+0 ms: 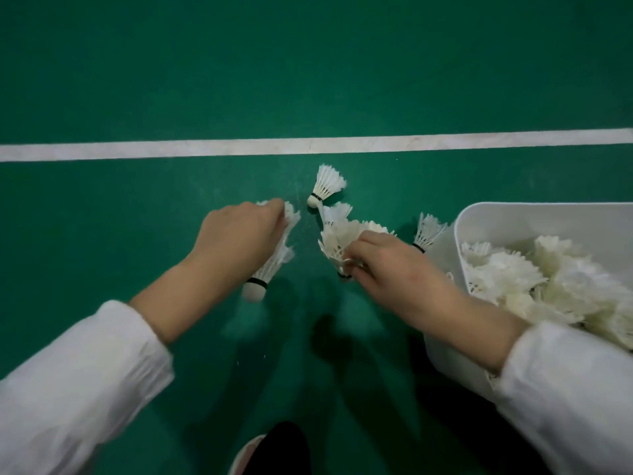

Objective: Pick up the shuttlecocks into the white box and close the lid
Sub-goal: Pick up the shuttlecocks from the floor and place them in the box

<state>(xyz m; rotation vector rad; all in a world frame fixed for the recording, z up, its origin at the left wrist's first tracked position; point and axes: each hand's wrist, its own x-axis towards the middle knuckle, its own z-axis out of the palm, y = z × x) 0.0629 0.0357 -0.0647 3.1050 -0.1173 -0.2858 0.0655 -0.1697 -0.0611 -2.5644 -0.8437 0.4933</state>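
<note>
My left hand [236, 236] grips a white feather shuttlecock [265, 272] by its skirt, cork pointing down toward me. My right hand [387, 265] holds a bunch of shuttlecocks [339, 236], fingers curled round their cork ends. One loose shuttlecock [325, 185] lies on the green floor between and beyond the hands. Another shuttlecock [424, 231] leans against the left wall of the white box [486, 217]. The box stands open at the right, heaped with several shuttlecocks [548, 282]. No lid is in view.
A white court line [171, 149] crosses the green floor beyond the shuttlecocks. My shoe and dark trouser leg [274, 447] show at the bottom edge. Shadows of my arms fall on the floor below the hands.
</note>
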